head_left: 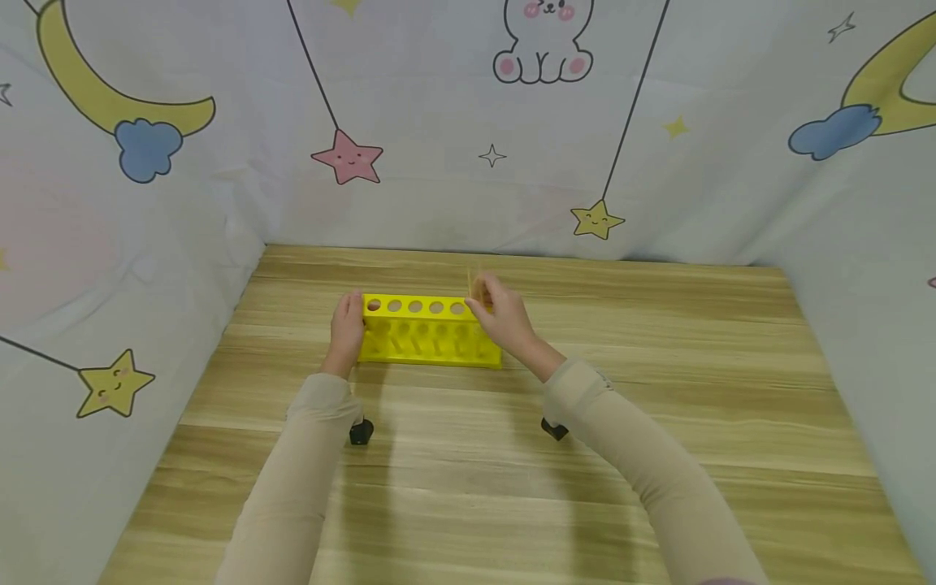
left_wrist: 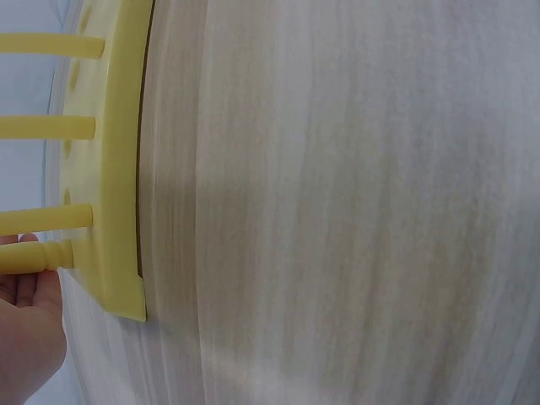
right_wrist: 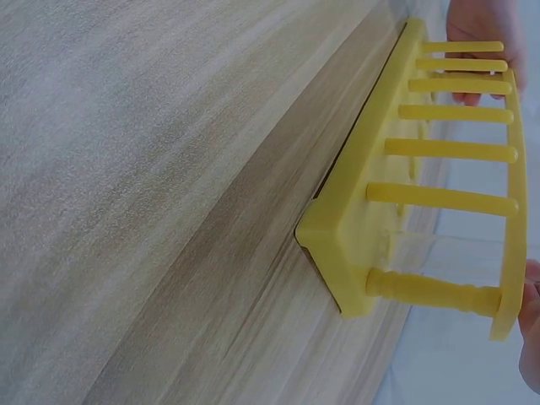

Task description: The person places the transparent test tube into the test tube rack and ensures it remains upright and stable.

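Observation:
A yellow test tube rack (head_left: 431, 318) stands upright on the wooden table, a row of round holes along its top. At its left end my left hand (head_left: 344, 333) grips the end post, with fingers curled behind it in the left wrist view (left_wrist: 29, 342). My right hand (head_left: 508, 321) is at the rack's right end, thumb and fingers pinching the top of a transparent test tube (head_left: 474, 284). In the right wrist view the tube (right_wrist: 439, 251) stands inside the rack by the turned end post (right_wrist: 434, 291). Several pegs (right_wrist: 443, 198) rise from the base.
The wood-grain table (head_left: 658, 390) extends on both sides and in front of the rack. A white cloth (head_left: 439, 203) printed with stars and moons hangs behind and at the sides. Black wrist devices (head_left: 361, 431) sit under both sleeves.

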A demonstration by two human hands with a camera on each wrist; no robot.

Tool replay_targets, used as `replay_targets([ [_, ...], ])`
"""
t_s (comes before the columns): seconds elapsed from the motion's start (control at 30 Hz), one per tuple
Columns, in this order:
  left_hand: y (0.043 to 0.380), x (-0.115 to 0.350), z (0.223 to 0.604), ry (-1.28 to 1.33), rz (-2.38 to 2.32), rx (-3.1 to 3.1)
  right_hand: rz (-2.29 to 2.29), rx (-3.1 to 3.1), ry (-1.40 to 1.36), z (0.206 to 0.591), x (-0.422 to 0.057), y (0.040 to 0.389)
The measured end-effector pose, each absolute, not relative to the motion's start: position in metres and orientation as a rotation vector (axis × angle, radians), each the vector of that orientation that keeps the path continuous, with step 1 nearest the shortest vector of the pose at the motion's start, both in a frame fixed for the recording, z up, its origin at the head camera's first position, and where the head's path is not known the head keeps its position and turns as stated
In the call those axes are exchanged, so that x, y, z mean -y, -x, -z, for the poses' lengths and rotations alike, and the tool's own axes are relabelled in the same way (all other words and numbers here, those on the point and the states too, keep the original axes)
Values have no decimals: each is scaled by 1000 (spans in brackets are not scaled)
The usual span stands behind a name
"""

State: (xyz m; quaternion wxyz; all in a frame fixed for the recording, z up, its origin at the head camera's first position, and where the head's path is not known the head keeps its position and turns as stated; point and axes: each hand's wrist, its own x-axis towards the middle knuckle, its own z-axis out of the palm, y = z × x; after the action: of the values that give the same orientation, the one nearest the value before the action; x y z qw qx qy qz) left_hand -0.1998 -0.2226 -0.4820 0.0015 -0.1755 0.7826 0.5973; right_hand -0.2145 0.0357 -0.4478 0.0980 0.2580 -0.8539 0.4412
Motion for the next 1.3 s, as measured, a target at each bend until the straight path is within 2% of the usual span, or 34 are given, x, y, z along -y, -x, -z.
replay_targets([
  [1.3,200,223,486,550,-1850,-2499,-1290,2628,-681,448,-35,215],
])
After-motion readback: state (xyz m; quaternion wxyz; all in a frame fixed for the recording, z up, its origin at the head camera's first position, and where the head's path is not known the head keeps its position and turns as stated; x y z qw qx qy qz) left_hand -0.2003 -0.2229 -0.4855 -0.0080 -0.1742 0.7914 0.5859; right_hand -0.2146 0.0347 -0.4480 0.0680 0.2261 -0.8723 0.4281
